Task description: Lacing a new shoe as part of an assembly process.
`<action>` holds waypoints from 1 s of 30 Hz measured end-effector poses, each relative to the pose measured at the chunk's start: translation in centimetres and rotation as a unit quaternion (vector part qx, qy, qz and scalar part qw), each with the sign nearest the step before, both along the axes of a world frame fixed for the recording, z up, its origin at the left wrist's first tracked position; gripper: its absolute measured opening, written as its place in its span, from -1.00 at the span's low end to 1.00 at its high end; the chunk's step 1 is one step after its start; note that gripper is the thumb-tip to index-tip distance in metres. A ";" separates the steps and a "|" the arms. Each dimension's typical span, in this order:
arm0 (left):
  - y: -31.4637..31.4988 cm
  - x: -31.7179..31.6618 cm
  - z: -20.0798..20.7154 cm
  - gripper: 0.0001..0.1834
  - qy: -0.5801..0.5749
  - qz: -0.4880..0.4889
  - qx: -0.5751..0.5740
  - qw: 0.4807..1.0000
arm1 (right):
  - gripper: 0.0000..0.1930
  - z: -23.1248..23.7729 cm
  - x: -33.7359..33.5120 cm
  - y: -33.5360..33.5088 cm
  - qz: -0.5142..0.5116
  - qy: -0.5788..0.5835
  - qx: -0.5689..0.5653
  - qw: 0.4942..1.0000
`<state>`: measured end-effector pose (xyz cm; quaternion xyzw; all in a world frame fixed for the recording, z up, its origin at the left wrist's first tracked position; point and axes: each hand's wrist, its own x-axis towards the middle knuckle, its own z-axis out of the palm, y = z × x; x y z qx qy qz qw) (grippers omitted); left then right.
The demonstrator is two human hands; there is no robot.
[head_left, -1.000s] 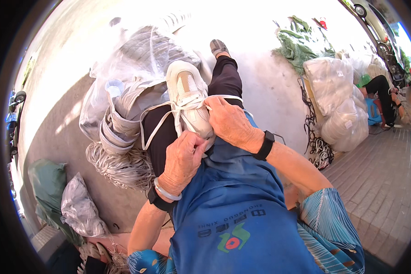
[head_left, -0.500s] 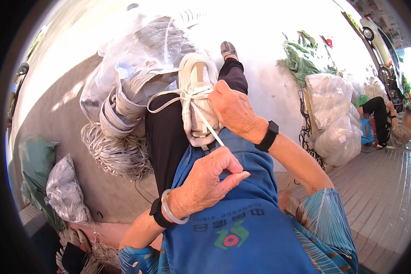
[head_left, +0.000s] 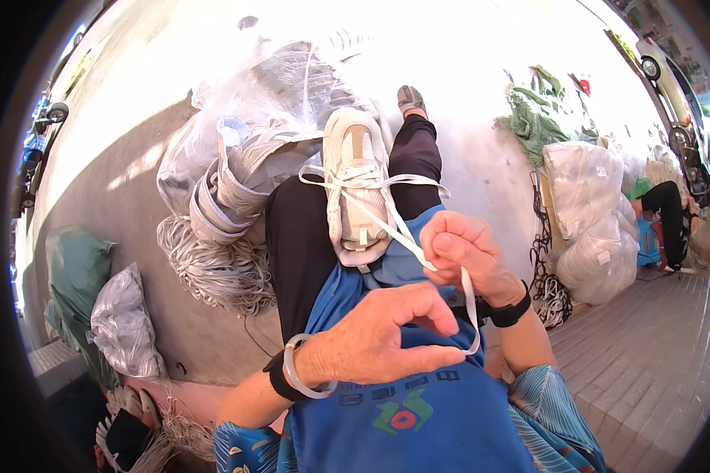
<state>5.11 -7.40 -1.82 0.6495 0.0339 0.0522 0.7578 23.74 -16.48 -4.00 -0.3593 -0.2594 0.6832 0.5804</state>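
Note:
A cream and beige sneaker rests on my lap, its toe pointing away from me. Flat white laces run across its tongue, with loose loops lying out to both sides. One white shoelace stretches from the shoe to my right hand, which is closed around it. Beyond that fist the lace curves down toward the thumb tip of my left hand. My left thumb and forefinger are apart, and the other fingers are partly hidden. Both hands are over my blue apron.
Left of my knee lie grey-beige strips of shoe parts and a bundle of pale laces. A green sack and a filled plastic bag lie farther left. Wrapped white packages stand at right, near another person.
My right hand has drawn back from the shoe toward me with the lace in it. My left hand has shifted right, its thumb and forefinger now apart. The view has shifted slightly.

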 end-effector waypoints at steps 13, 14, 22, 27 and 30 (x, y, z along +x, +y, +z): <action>4.5 2.2 -7.5 -0.59 0.165 0.112 -0.296 0.934 | -0.79 4.8 -1.5 -2.1 0.170 -0.245 0.116 0.947; 4.0 1.6 -5.9 -0.59 0.182 0.068 -0.252 0.948 | -0.77 3.9 -0.1 -3.2 0.074 -0.260 0.035 0.962; -0.2 -2.1 -7.1 -0.67 0.107 -0.132 0.045 0.984 | -0.51 -4.5 -3.9 0.8 0.015 0.109 -0.239 0.965; 0.3 -1.2 -5.9 -0.73 0.185 -0.203 0.096 0.957 | -0.66 -7.5 -5.2 3.3 0.049 0.078 -0.118 0.989; 1.4 -1.2 -3.3 -0.71 0.237 -0.188 0.153 0.941 | -0.69 -5.7 -5.4 2.7 -0.034 0.004 -0.140 0.990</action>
